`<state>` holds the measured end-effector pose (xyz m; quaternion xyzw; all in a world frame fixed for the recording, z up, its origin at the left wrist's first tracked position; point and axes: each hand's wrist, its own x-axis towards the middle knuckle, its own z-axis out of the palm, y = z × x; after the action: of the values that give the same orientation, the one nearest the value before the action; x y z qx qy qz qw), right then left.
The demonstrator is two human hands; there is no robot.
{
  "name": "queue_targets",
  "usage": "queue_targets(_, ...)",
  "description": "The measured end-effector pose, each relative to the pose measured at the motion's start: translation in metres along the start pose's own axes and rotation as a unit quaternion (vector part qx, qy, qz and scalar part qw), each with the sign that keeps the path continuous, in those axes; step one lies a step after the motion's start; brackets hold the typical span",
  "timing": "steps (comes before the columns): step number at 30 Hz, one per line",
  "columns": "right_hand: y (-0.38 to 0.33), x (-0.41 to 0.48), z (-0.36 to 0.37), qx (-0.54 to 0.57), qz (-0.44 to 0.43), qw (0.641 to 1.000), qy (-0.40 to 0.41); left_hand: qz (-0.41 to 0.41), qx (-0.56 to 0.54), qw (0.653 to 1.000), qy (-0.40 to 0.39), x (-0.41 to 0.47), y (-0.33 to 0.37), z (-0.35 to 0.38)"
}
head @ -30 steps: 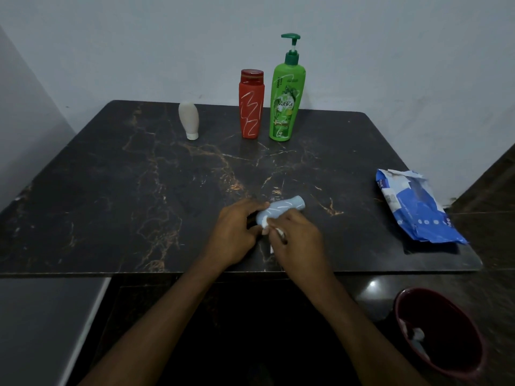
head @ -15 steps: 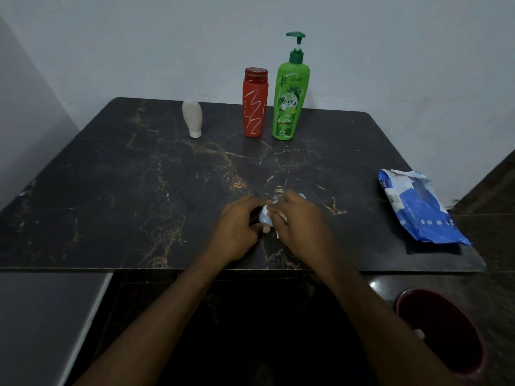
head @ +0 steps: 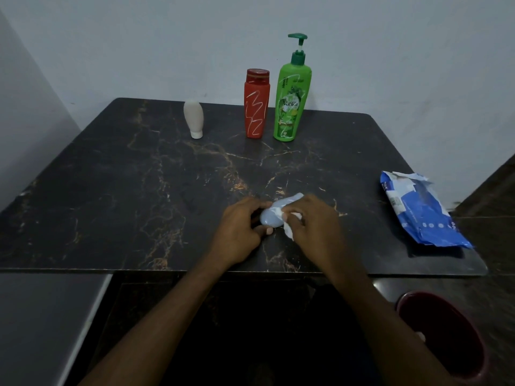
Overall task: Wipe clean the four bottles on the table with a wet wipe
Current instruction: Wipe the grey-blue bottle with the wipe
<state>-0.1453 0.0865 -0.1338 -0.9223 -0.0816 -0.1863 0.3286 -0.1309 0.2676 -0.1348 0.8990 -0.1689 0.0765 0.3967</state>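
Observation:
A small pale blue bottle point(head: 274, 215) lies on its side near the front of the black marble table point(head: 139, 190). My left hand point(head: 239, 231) grips its near end. My right hand point(head: 312, 221) pinches a white wet wipe point(head: 289, 228) against the bottle's side and hides part of it. At the back of the table stand a white tube bottle point(head: 193, 118) on its cap, a red bottle point(head: 257, 104) and a green pump bottle point(head: 291, 98).
A torn-open blue and white wipes packet point(head: 420, 210) lies at the table's right edge. A dark red bin point(head: 446, 338) stands on the floor at the lower right. Walls close the back and left.
My right hand has slid back along the bottle towards me with the wipe, uncovering more of the bottle's body. The left hand keeps its hold.

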Motion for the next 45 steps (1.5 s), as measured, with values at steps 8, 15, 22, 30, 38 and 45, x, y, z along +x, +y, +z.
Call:
queue_targets(8, 0.008, 0.014, -0.006, 0.119, 0.116, 0.986, 0.008, 0.011, -0.036, 0.999, -0.007, 0.004, -0.002, 0.0)
queue_targets(15, 0.011, 0.043, -0.016, 0.143, 0.051, 0.98, -0.126, 0.048, 0.074, 0.988, -0.127, 0.047, -0.017, -0.025)
queue_targets(22, 0.024, 0.052, -0.02, 0.124, 0.058, 0.988, -0.078, 0.094, 0.138, 0.972, -0.163, 0.067, -0.021, -0.038)
queue_targets(30, 0.025, 0.014, -0.02, 0.121, 0.13, 0.984, 0.011, 0.064, 0.082, 0.993, -0.048, 0.017, -0.022, -0.033)
queue_targets(38, -0.013, 0.005, 0.009, 0.075, 0.086, 0.992, 0.059, 0.057, 0.053, 0.997, -0.002, 0.001, -0.019, -0.021)
queue_targets(45, -0.011, 0.002, 0.012, 0.05, 0.03, 0.998, 0.037, 0.066, 0.05, 0.996, 0.012, 0.001, -0.022, -0.021)
